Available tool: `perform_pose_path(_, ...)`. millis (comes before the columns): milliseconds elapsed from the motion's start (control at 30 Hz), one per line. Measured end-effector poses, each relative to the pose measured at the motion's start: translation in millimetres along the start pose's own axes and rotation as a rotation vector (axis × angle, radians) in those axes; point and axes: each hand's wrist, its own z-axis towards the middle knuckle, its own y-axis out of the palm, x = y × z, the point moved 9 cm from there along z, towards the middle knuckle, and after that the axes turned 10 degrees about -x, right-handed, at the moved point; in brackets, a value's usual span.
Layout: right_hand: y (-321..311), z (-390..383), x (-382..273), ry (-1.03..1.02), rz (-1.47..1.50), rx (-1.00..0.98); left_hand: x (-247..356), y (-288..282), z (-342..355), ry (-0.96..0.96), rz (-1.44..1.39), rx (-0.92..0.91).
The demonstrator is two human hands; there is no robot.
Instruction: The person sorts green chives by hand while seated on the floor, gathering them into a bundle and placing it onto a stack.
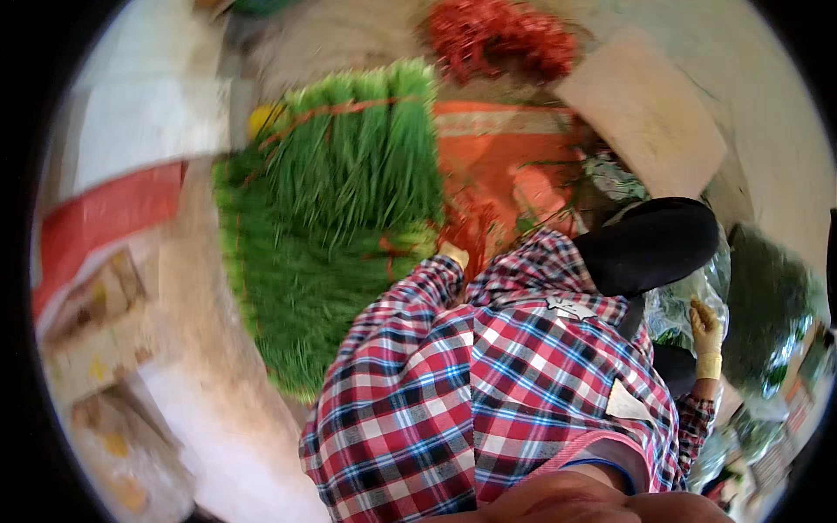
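My left hand (pixel 453 254), in a pale glove, is beside the root end of a green bundle (pixel 410 240) that looks like chives. The hand is small and blurred here, and its fingers are mostly hidden. Loose red ties (pixel 471 225) lie just beyond it on an orange sheet (pixel 510 144). On the far right, my right hand (pixel 707 336) wears a yellowish glove with soiled fingertips. Its fingers look loosely stretched and nothing shows in them. A clear plastic bag (pixel 711 288) with greens inside is next to that hand.
Stacked green bundles (pixel 349 166) bound with red ties fill the left. A red heap of ties (pixel 497 35) lies at the back. A cardboard sheet (pixel 645 109) and a large bag of greens (pixel 767 305) are at right; boxes (pixel 96 340) stand far left.
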Motion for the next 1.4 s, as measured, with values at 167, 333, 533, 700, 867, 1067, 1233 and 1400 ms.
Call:
perform_pose_path(167,87,-87,4,0.177,0.312,0.179,-14,7,95,-0.091,-0.136,-0.255)
perform_pose_path(333,74,-66,-81,-0.012,0.219,0.280,133,-60,85,0.589,0.015,0.069)
perform_pose_path(533,48,-11,-304,-0.408,0.111,0.270,290,-146,-224,1.297,-0.585,-0.607)
perform_pose_path(700,75,61,-345,-0.658,0.397,0.138,303,-140,-333,1.418,-0.565,-0.862)
perform_pose_path(867,99,80,-343,-0.614,0.800,-0.109,295,-140,-359,1.411,-0.481,-0.982)
perform_pose_path(1067,90,75,-336,-0.610,1.020,-0.050,300,-142,-360,1.412,-0.490,-1.013)
perform_pose_path(1233,22,29,-330,-0.845,1.413,0.097,278,-149,-254,1.321,0.577,-0.176)
perform_pose_path(1400,-102,-35,-303,-0.671,0.524,0.959,214,-207,-140,0.691,1.155,-0.019)
